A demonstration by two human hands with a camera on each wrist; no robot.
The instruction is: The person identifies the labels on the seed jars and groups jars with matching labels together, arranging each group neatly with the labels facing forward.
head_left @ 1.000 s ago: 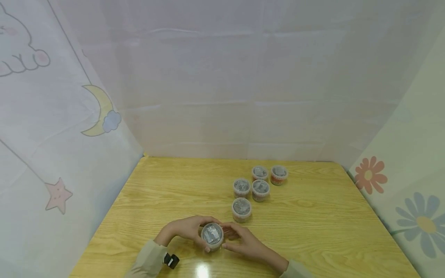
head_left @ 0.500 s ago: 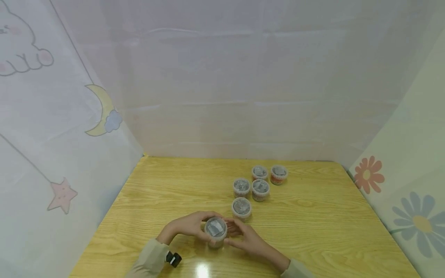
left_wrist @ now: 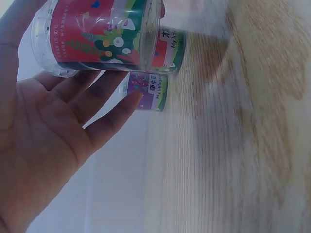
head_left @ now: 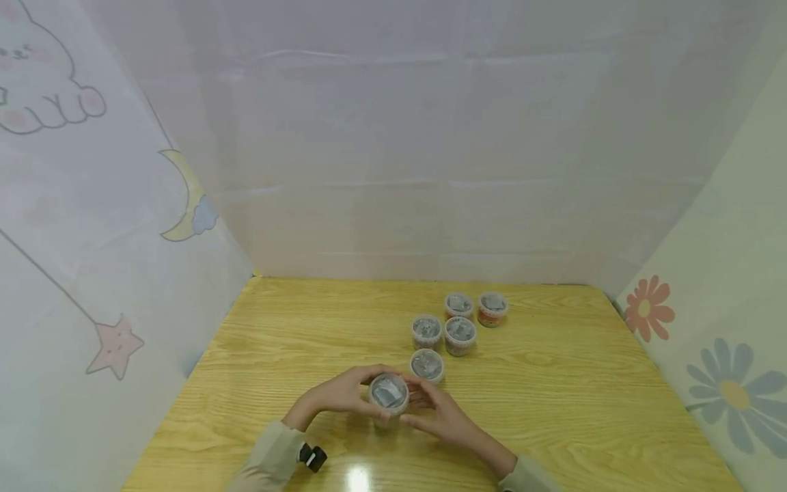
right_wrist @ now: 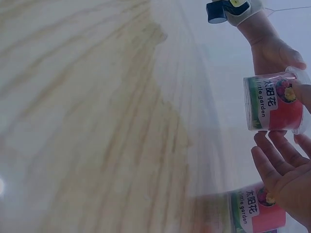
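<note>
A small clear plastic tub [head_left: 389, 393] with a grey packet under its lid is held upright in front of me. Its wrap, red and green with "little garden" lettering, shows on the tub [right_wrist: 277, 103] in the right wrist view. My left hand [head_left: 344, 395] grips its left side, fingers round the far side and thumb on the near side. From the right, my right hand [head_left: 444, 417] cups it, fingertips against its wall and thumb at its near edge. Just beyond the hands stands a matching tub [head_left: 427, 365], partly covered by the right fingers.
Several more such tubs stand farther back, including one tub [head_left: 460, 335] at mid right and another tub [head_left: 492, 309] behind it. One tub [left_wrist: 146, 92] has a purple wrap. The wooden table [head_left: 295, 328] meets a pale cloth wall [head_left: 393, 171].
Both hands have carried the tub away from me and slightly right, close to the nearest standing tub. The standing tubs have stayed in place.
</note>
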